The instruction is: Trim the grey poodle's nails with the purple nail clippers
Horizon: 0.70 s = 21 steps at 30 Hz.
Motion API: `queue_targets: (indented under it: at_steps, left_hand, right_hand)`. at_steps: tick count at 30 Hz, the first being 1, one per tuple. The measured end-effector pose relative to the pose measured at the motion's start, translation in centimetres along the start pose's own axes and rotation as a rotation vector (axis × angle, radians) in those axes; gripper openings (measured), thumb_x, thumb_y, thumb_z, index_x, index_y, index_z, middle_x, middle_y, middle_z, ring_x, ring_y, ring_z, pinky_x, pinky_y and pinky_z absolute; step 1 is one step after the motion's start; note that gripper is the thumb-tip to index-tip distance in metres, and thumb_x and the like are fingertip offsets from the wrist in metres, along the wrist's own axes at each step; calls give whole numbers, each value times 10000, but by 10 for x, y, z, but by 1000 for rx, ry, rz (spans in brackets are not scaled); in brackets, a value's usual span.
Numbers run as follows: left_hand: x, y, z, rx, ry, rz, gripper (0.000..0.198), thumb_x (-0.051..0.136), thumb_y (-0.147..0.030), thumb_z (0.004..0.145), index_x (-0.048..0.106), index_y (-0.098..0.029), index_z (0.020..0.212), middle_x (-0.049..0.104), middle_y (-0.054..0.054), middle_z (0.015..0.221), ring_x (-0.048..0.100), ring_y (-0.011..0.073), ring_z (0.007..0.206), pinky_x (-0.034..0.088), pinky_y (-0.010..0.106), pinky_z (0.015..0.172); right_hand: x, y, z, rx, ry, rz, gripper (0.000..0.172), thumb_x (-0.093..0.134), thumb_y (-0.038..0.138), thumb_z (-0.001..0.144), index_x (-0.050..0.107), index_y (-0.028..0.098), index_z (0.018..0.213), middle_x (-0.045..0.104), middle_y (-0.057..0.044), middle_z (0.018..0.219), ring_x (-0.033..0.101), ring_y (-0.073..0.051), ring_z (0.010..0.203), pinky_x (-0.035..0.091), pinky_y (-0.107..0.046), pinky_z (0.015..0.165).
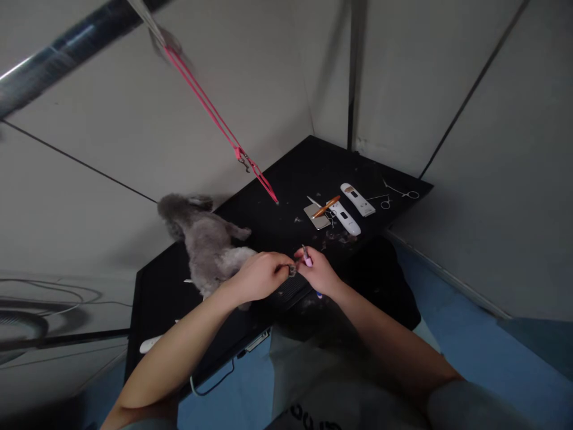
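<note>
A small grey dog is on the black table, its head turned away to the left. My left hand is closed around one of its paws, which sticks out past my fingers. Close beside that paw, my right hand grips a slim pen-like tool with a metal tip and a lilac collar. Its blue end shows below my palm. The tool's tip points up, away from the paw. Its exact kind is not clear.
On the black table lie two white clippers, scissors, an orange-brown tool and a flat pale square. Hair tufts are scattered nearby. A pink grooming loop hangs from a metal bar. Walls stand behind.
</note>
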State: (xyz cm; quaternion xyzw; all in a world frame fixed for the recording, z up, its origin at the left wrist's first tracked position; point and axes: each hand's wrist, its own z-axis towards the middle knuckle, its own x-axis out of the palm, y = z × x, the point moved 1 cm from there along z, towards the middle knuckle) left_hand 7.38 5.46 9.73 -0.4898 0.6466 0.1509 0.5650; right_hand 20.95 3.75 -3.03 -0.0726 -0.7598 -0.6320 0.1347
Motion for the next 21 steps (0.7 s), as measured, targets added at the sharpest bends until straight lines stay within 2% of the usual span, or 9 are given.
queue_targets:
  at_steps: [2,4,6,9,15,21]
  left_hand:
    - [0,3,2,-44,-5,-62,268,436,-183,828,681,-209,933,708,8,889,622,149,780,448,253,725]
    - [1,6,4,-58,-12,-129,243,458,-180,808,675,-194,917,696,2,834,601,134,728,436,241,683]
    - [2,10,4,-68,-13,-189,206,488,-196,798,669,-179,896,674,-4,773,566,117,669,410,227,625]
    - [6,15,5,-87,4,-287,173,536,-270,803,655,-153,850,626,-13,684,505,97,602,361,212,551]
    - [7,22,7,-97,71,-464,162,584,-275,769,643,-125,787,590,-19,654,459,75,577,350,197,541]
    - [3,22,9,-107,117,-512,162,581,-240,752,675,-115,793,602,-9,655,463,76,579,371,200,565]
  right_hand:
    - [-7,7,-5,-212,-61,-400,205,602,201,752,589,215,956,621,19,785,566,-140,702,438,-285,687]
    - [-11,14,-11,-396,-53,-710,234,548,188,808,575,210,1039,654,-27,913,596,-172,817,437,-309,760]
    - [-11,20,-15,-525,-25,-947,216,521,163,824,586,192,1027,655,-57,925,594,-196,854,425,-325,782]
    - [-10,25,-16,-638,-2,-1205,216,517,168,833,614,180,1026,641,-69,868,574,-219,827,402,-351,770]
    - [-10,28,-13,-745,47,-1277,483,520,163,813,530,162,1295,651,-97,999,555,-239,901,383,-377,808]
    - [-11,29,-13,-820,64,-1275,515,526,169,808,515,123,1321,652,-96,990,548,-244,906,383,-386,815]
